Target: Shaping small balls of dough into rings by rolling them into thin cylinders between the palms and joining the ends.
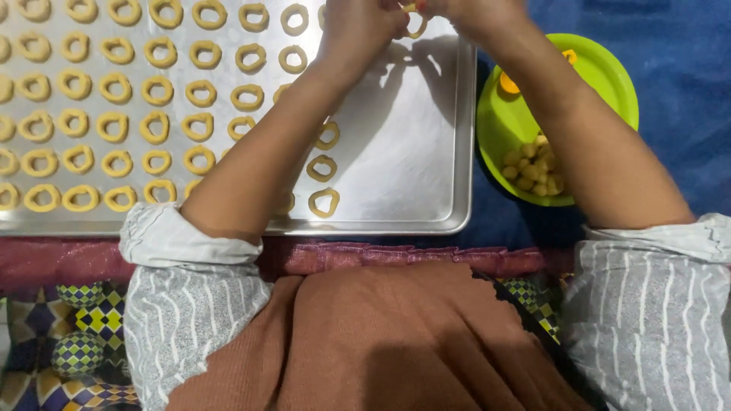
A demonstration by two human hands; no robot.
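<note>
At the top edge of the view, the fingertips of both hands meet on one pale yellow ring of raw dough (416,24). The left hand (358,27) is closed around the ring's left side, fingers curled in tight. The right hand (476,14) pinches the ring's right side; most of its fingers are cut off by the picture's edge, so their exact spread cannot be told. The ring is held just above the bare far-right part of a rectangular silver metal baking tray (411,152).

Both forearms reach forward from rolled-up grey sleeves with white stripes (183,297). The left forearm crosses the tray and hides several pieces.

The tray's left and middle portions carry rows of shaped dough rings (114,125), set near one another without touching. A short column of three rings (324,169) lies closest to the bare area.

Just right of the tray, on blue cloth (678,38), stands a round lime-green plastic plate (609,76). It holds a heap of small pale dough balls (533,167) at its near side. The right forearm passes over the plate.

Nearest the viewer lies a brown ribbed garment (381,342).
</note>
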